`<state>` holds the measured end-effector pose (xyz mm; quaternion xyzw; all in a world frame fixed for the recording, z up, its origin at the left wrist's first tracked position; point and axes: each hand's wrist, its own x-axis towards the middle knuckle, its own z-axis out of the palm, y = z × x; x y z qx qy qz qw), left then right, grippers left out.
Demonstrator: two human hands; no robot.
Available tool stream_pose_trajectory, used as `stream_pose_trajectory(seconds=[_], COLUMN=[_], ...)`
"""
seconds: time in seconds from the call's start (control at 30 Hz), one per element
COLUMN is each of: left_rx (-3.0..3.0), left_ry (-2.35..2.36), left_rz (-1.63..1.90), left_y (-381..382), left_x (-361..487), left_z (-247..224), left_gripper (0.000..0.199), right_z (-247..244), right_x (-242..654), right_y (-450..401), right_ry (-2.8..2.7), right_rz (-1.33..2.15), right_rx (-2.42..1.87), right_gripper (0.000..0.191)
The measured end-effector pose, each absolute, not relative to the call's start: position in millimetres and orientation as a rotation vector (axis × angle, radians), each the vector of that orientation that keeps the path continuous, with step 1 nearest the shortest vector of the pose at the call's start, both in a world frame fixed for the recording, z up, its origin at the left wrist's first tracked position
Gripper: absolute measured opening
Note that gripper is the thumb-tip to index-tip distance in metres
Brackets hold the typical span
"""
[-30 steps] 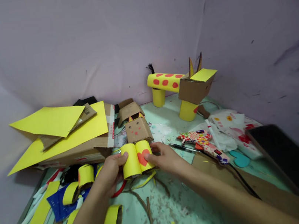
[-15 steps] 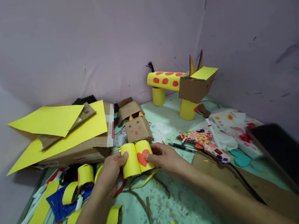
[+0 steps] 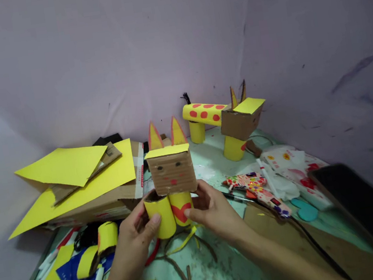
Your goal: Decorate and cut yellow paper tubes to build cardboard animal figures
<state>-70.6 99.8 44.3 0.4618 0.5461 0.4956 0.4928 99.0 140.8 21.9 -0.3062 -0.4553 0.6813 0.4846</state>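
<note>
My left hand (image 3: 134, 234) is closed round a plain yellow paper-covered cardboard tube (image 3: 161, 221), its open top facing up. Thumb in front and fingers behind, my right hand (image 3: 214, 208) grips another yellow tube (image 3: 180, 199) that bears a red heart. On this second tube sits a box-shaped cardboard animal head (image 3: 172, 172) with a drawn face, a yellow flap on top and two pointed yellow ears edged in red. The two tubes stand upright side by side, touching or nearly so. Brown strips (image 3: 177, 267) and thin yellow scraps lie just below them.
Behind stands a spotted yellow animal model (image 3: 205, 113) with a cardboard head. Yellow sheets (image 3: 67, 165) rest on cardboard at left, above several yellow rings and a blue packet (image 3: 75, 276). At right are a patterned glue gun (image 3: 255, 190), a pen (image 3: 239, 196) and a dark phone (image 3: 358, 208).
The cardboard head has tipped up from leaning back, so its face and ears now point forward and up. Both tubes have come lower in view, the left one slightly tilted toward me.
</note>
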Motion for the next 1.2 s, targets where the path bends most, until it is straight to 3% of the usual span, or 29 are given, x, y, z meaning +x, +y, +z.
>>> stream_pose_trajectory(seconds=[0.3, 0.73, 1.2], left_rx=[1.160, 0.982, 0.728], left_ry=[1.266, 1.119, 1.169], left_rz=[1.335, 1.403, 1.194], left_y=[103, 97, 79], left_x=[-61, -53, -50], left_z=[41, 42, 73], left_gripper=[0.054, 0.052, 0.026], right_z=[35, 45, 75], right_x=[108, 116, 127], right_y=[147, 140, 124], right_ry=[-1.289, -1.289, -1.349], right_rz=[1.461, 1.525, 1.585], right_rx=[-0.818, -0.846, -1.095], right_gripper=[0.044, 0.050, 0.042])
